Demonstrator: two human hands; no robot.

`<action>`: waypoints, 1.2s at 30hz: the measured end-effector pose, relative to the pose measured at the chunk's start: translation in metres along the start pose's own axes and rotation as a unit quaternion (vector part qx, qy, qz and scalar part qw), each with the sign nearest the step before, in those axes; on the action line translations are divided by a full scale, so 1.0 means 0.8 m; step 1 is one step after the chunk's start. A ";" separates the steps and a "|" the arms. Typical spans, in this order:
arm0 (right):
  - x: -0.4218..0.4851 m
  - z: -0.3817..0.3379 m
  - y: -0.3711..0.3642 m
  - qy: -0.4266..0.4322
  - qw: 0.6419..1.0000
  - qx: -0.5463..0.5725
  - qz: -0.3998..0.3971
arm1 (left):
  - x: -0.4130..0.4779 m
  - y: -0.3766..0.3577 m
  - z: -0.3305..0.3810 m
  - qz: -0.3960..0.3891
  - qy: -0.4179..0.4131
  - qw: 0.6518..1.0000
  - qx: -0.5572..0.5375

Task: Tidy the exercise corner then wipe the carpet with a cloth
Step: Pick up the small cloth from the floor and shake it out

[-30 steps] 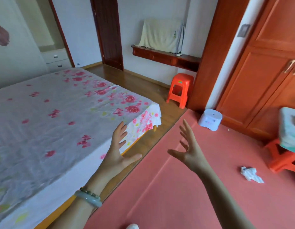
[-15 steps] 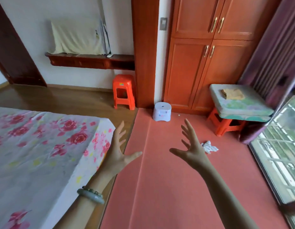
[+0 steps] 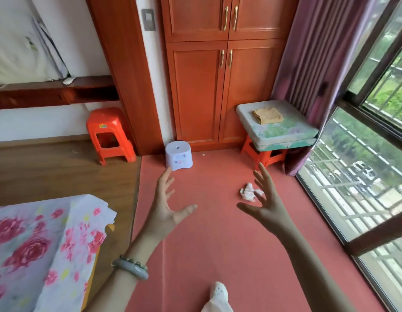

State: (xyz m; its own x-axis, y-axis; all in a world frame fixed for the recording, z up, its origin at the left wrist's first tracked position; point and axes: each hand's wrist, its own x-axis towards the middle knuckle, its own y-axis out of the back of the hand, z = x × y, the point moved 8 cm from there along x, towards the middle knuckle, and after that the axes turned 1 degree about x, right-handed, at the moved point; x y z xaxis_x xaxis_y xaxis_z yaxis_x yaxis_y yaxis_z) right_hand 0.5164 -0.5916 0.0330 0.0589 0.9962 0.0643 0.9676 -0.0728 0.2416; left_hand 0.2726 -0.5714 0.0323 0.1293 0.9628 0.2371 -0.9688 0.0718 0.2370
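Two hands show: the left hand [image 3: 166, 210] and the right hand [image 3: 266, 206]. Two bracelets sit on the left wrist, one grey bangle [image 3: 133, 270] and one beaded string [image 3: 132, 261]. Stools number three: two orange, namely the wall-side orange stool [image 3: 110, 134] and the corner orange stool [image 3: 263, 154] under one cushion [image 3: 285, 131], plus one small white stool [image 3: 178, 157]. There is one folded yellow cloth [image 3: 268, 115], one crumpled white wad [image 3: 248, 192], one red carpet [image 3: 218, 233], one bed [image 3: 37, 244], one purple curtain [image 3: 308, 64]. One cupboard [image 3: 195, 97] carries four doors and four brass handles [image 3: 222, 58], and there is one wall switch [image 3: 148, 19]
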 end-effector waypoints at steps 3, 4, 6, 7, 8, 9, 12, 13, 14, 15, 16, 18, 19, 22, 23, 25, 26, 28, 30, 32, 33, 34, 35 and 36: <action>0.067 0.015 0.033 -0.005 1.000 -0.006 0.018 | 0.075 -0.036 -0.015 -0.022 0.004 1.000 -0.002; 0.089 0.019 0.043 -0.011 1.000 -0.004 0.021 | 0.098 -0.048 -0.018 -0.029 0.010 1.000 -0.002; 0.127 0.026 0.064 -0.015 0.999 -0.006 0.028 | 0.141 -0.069 -0.023 -0.042 0.015 0.999 -0.003; 0.145 0.028 0.074 -0.012 0.999 -0.011 0.031 | 0.162 -0.080 -0.026 -0.048 0.014 0.999 -0.003; 0.163 0.030 0.084 -0.010 0.999 -0.015 0.034 | 0.182 -0.089 -0.029 -0.051 0.013 0.999 -0.003; 0.181 0.034 0.092 -0.013 0.999 -0.019 0.037 | 0.200 -0.098 -0.032 -0.052 0.012 0.999 -0.005; 0.223 0.046 0.114 -0.023 0.998 -0.024 0.054 | 0.247 -0.120 -0.041 -0.057 0.020 0.998 -0.013; 0.236 0.049 0.120 -0.025 0.998 -0.025 0.060 | 0.263 -0.128 -0.046 -0.062 0.022 0.998 -0.016; 0.249 0.053 0.125 -0.028 0.997 -0.026 0.066 | 0.279 -0.135 -0.050 -0.070 0.022 0.997 -0.019; 0.262 0.057 0.131 -0.030 0.996 -0.027 0.073 | 0.295 -0.143 -0.054 -0.078 0.021 0.996 -0.021; 0.275 0.062 0.136 -0.033 0.996 -0.026 0.080 | 0.312 -0.151 -0.059 -0.088 0.022 0.996 -0.023; 0.303 0.072 0.146 -0.042 0.995 -0.025 0.090 | 0.347 -0.166 -0.073 -0.107 0.028 0.994 -0.026; 0.318 0.075 0.151 -0.046 0.994 -0.025 0.095 | 0.365 -0.175 -0.081 -0.118 0.029 0.992 -0.026; 0.363 0.091 0.167 -0.060 0.991 -0.031 0.116 | 0.427 -0.202 -0.104 -0.156 0.032 0.987 -0.031; 0.377 0.096 0.175 -0.067 0.989 -0.033 0.131 | 0.449 -0.211 -0.110 -0.171 0.033 0.984 -0.033; 0.405 0.103 0.189 -0.073 0.984 -0.036 0.159 | 0.494 -0.229 -0.116 -0.196 0.025 0.980 -0.032; 0.419 0.108 0.195 -0.080 0.982 -0.036 0.168 | 0.516 -0.238 -0.121 -0.208 0.022 0.977 -0.031; 0.444 0.118 0.204 -0.095 0.978 -0.039 0.180 | 0.557 -0.257 -0.132 -0.234 0.024 0.972 -0.029; 0.464 0.130 0.215 -0.105 0.973 -0.040 0.203 | 0.593 -0.277 -0.141 -0.263 0.016 0.965 -0.013; 0.479 0.146 0.227 -0.120 0.967 -0.041 0.223 | 0.625 -0.299 -0.153 -0.284 0.009 0.959 0.005; 0.485 0.155 0.233 -0.131 0.963 -0.040 0.230 | 0.639 -0.310 -0.159 -0.293 0.010 0.956 0.010; 0.491 0.165 0.240 -0.142 0.960 -0.036 0.237 | 0.651 -0.321 -0.166 -0.301 0.013 0.953 0.013; 0.497 0.175 0.246 -0.153 0.957 -0.034 0.242 | 0.662 -0.332 -0.173 -0.309 0.015 0.951 0.017; 0.503 0.185 0.253 -0.163 0.955 -0.032 0.246 | 0.671 -0.344 -0.181 -0.318 0.016 0.948 0.021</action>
State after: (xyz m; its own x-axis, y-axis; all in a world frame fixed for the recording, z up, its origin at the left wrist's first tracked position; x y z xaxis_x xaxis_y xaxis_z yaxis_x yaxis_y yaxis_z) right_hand 0.7722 -0.1981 -0.0359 0.5862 0.8017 -0.1164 0.7865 -0.5287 0.3193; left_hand 0.5778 -0.0365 -0.0417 0.6776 0.7354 0.0055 -0.6877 0.6309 0.3593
